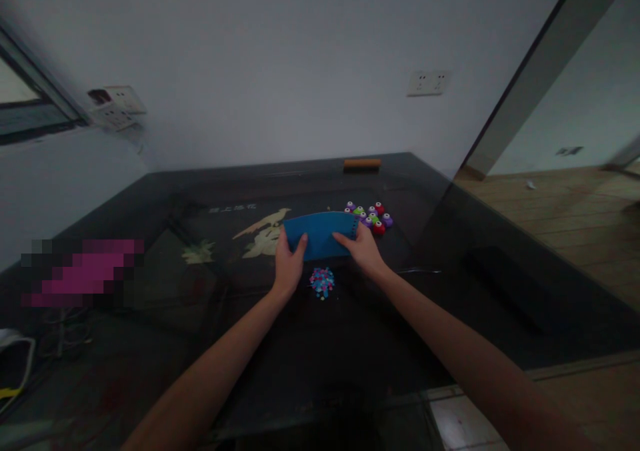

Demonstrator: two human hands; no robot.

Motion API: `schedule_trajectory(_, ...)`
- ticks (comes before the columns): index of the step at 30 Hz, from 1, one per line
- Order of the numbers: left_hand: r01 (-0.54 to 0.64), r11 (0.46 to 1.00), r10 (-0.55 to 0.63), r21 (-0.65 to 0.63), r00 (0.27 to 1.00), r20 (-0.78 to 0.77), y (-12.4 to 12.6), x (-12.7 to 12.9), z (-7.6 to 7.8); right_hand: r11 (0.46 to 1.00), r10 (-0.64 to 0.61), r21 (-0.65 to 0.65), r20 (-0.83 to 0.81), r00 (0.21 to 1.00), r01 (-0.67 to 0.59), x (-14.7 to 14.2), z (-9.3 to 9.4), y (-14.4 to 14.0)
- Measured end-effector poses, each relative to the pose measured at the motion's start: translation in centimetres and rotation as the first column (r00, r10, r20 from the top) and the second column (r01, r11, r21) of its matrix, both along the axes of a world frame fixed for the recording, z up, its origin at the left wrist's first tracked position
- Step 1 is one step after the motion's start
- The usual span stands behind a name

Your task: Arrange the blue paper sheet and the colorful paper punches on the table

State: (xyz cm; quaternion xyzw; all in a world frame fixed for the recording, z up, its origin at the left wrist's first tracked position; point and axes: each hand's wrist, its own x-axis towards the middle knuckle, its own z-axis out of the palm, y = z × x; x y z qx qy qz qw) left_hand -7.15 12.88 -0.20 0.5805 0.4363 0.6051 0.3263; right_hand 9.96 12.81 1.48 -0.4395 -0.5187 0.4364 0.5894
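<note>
Two bare hands grip a bright blue, thin rectangular sheet, perhaps paper or a notebook page, with a row of small dark holes along its right-hand end. The left hand (pixel 290 259) pinches the left end and the right hand (pixel 366 249) pinches the right, thumbs on the near face, the other fingers mostly hidden behind. The blue sheet (pixel 320 234) is held out in front of the body, above the middle of the table, its top edge slightly bowed; whether its lower edge touches the surface cannot be told.

It looks very light and flexible, likely to bend or crease under a hard squeeze and perhaps to tear most easily along the holes. The two short ends seem the best places to hold, with light, even pressure.

Just below the sheet, on the near side, lies a small loose heap of blue, pink and white confetti-like bits (pixel 322 282); a brush or a puff of air could scatter them. Behind the right hand sits a cluster of round purple, green and red pieces with white eye shapes (pixel 375 219), close enough to be knocked.

All this rests on a dark, glossy tabletop (pixel 280 364), probably slippery. Its far edge runs near a pale wall (pixel 280 71), with a short orange-brown bar (pixel 362 163) close to it. Room for moving seems greatest leftward and toward the near edge.
</note>
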Motion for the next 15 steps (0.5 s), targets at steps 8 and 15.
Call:
schedule_trajectory(8, -0.047, 0.999, 0.047, 0.011, 0.999, -0.008, -0.05, 0.26, -0.55, 0.999, -0.048, 0.020, 0.117, 0.992, 0.046, -0.25, -0.32, -0.14)
schedule_trajectory(15, -0.049, 0.999, 0.049, 0.009, 0.998, -0.033, -0.11, 0.31, -0.61, 0.996, -0.080, 0.053, 0.136, 0.988, 0.074, -0.15, -0.48, -0.05)
